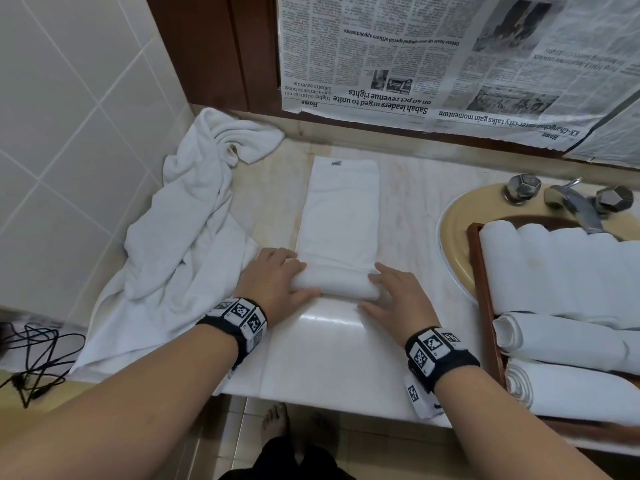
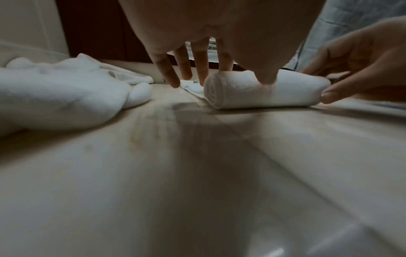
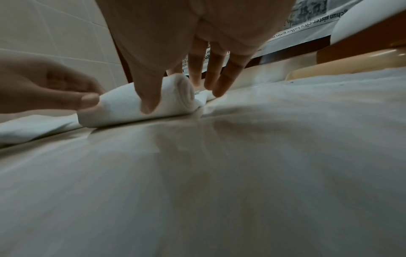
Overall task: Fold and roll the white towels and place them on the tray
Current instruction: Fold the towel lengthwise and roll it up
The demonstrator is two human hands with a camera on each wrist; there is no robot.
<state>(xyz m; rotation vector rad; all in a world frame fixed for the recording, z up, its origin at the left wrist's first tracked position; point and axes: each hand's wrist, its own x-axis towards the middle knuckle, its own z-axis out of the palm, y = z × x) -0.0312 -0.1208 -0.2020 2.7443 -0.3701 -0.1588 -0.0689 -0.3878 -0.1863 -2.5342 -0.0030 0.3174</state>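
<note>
A white towel (image 1: 341, 209), folded into a long strip, lies on the marble counter (image 1: 329, 358). Its near end is wound into a roll (image 1: 337, 284) (image 2: 252, 93) (image 3: 123, 107). My left hand (image 1: 287, 275) (image 2: 197, 73) lies over the roll's left end, fingers reaching past it and thumb on the near side. At the right end my right hand (image 1: 384, 289) (image 3: 197, 73) presses the same way, fingers fairly straight. The wooden tray (image 1: 485, 289) sits over the sink at right and holds several rolled white towels (image 1: 571, 341).
A heap of unfolded white towels (image 1: 194, 220) covers the counter's left part beside the tiled wall. The beige sink (image 1: 453, 216) and metal faucet (image 1: 575, 202) are at right. Newspaper (image 1: 415, 64) covers the back wall. A black cable (image 1: 38, 358) lies at the far left.
</note>
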